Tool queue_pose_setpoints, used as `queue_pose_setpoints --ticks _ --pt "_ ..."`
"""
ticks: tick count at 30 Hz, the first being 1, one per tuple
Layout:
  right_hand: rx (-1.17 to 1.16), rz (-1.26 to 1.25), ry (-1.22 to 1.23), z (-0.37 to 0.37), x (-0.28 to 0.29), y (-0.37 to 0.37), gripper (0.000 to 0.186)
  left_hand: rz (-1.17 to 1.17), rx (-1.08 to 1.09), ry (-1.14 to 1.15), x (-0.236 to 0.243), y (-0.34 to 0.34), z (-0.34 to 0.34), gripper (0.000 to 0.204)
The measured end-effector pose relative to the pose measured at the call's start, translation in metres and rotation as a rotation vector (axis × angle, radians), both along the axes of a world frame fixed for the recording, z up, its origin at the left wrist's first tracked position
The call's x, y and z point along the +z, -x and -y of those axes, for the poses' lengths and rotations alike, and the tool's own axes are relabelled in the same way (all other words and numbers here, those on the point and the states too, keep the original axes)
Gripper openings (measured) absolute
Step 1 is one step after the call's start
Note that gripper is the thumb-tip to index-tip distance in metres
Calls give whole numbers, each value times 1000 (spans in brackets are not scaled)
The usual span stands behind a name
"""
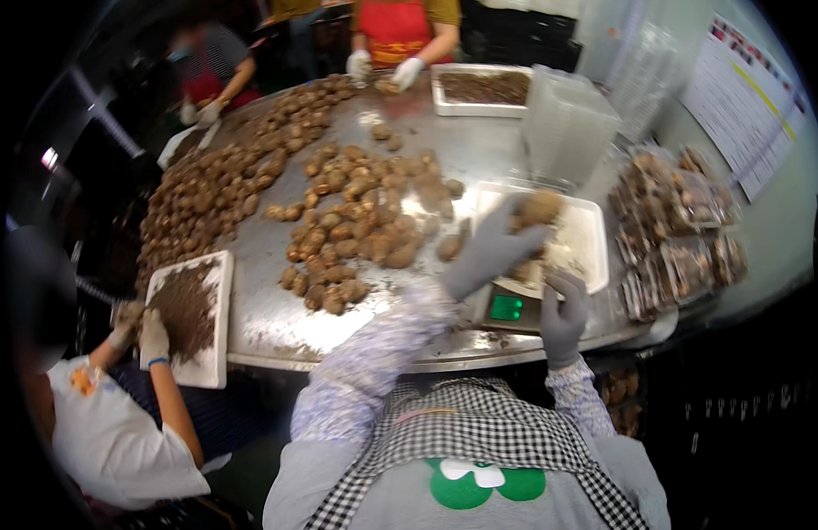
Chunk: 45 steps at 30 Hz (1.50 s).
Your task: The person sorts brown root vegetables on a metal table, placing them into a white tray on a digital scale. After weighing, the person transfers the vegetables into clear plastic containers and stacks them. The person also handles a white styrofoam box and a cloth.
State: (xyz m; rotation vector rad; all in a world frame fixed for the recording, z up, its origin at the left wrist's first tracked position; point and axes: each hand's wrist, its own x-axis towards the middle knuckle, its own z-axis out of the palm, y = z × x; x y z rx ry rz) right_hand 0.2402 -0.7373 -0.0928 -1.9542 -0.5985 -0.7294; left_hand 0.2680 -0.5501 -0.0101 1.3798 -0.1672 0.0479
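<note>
Left grip [501, 250] pinches a tuber [542, 207] near a green digital display [507, 307] (right grip [563, 320]: I cannot tell).

Glossy metal table [259, 320], rough matt tubers [343, 231], smooth plastic boxes [563, 132], cloth apron [479, 417]

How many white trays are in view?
4: the right tray just beyond the green display, the far tray left of the clear containers, the near-left tray by a co-worker, and the far-left tray, only partly visible. More may be hidden.
</note>
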Motion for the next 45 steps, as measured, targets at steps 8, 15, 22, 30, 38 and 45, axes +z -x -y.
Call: queue_pose_setpoints --ticks 8,15,22,30,38,45 --pt "-29 150 418 0 -13 -7 21 499 78 -1063 -62 -32 27 48" --pt "-24 150 278 -11 -3 -9 13 147 650 -1003 -111 45 -108 36" --pt "466 132 248 -73 15 13 13 -385 372 -1479 -169 135 -210 53" --pt "533 -393 58 -140 -22 24 14 -411 263 -387 -140 138 -187 68" --pt "571 -651 414 -151 -10 26 40 -238 171 60 -153 145 -157 92" --pt "655 -825 349 -158 -17 22 34 -216 181 7 -150 143 -152 86"
